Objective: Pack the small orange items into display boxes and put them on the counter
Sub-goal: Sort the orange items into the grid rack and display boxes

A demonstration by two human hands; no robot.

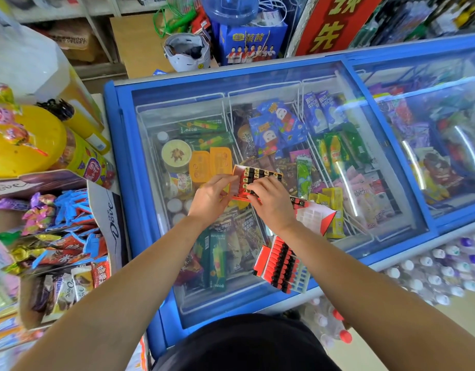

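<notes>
Altogether three display boxes [280,266] atop freezer [118,156]; left hand [212,196], right hand [271,203] on one.

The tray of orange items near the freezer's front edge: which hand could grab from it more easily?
Probably the right hand: the tray lies beside that forearm, while the left hand grips the display box.
</notes>
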